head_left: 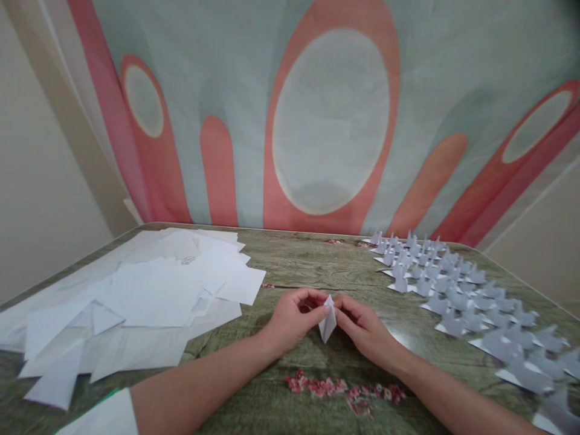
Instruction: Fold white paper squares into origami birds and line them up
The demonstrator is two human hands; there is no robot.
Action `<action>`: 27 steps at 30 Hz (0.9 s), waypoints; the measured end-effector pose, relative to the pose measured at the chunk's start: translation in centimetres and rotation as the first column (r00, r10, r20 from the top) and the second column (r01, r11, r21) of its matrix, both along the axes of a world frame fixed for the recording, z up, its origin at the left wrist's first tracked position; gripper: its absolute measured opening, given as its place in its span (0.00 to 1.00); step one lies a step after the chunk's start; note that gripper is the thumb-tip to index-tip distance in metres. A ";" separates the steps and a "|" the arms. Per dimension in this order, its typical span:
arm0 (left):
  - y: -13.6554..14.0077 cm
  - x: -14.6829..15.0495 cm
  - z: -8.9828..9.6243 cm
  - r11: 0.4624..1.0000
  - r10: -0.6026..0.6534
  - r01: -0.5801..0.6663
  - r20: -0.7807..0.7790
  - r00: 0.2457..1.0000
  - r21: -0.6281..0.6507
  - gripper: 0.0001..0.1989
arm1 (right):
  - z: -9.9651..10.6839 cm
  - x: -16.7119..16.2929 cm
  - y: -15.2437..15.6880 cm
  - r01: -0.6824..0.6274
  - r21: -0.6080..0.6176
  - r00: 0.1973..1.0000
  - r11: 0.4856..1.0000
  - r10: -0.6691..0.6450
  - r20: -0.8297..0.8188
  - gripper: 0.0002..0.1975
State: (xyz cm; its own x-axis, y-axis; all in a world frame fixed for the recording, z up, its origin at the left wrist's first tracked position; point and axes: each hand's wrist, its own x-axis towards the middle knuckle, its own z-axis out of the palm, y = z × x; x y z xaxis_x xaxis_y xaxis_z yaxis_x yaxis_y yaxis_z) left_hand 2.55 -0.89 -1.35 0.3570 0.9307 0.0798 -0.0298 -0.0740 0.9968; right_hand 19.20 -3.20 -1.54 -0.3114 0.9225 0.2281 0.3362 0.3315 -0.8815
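Between my two hands, above the middle of the table, a small piece of white folded paper (327, 326) stands as a narrow diamond with its point up. The fingers of my left hand (296, 317) are closed on its left edge near the top. From the other side, my right hand (360, 323) pinches the same folded paper with thumb and forefinger. The back of the piece and some fingertips are hidden. To the right of my hands stand several rows of finished white paper birds (448, 290).
A spread pile of loose white paper sheets (154, 293) covers the left of the wood-patterned table (254, 368). Pink printed blossoms (326, 386) mark the tabletop in front. Behind the far edge hangs a pale green backdrop (247, 90) with orange-red shapes.
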 end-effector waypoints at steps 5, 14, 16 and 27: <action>0.0 0.1 0.0 1.000 0.007 -0.006 0.030 1.000 -0.026 0.12 | -0.2 0.0 0.0 0.031 0.015 0.999 0.999 -0.031 0.006 0.13; 0.1 0.1 0.1 0.999 0.032 -0.031 -0.038 0.999 0.025 0.10 | 0.0 -0.4 -0.8 0.250 0.117 0.968 0.961 -0.249 -0.021 0.09; 0.0 0.1 0.1 0.998 0.041 -0.037 -0.068 0.997 0.059 0.09 | 0.2 -0.5 -1.0 0.226 0.151 0.973 0.962 -0.231 0.016 0.09; -1.1 0.3 1.0 0.953 0.144 -0.052 -0.297 0.944 0.298 0.05 | 0.2 -0.6 -1.1 0.231 0.230 0.956 0.945 -0.264 0.124 0.09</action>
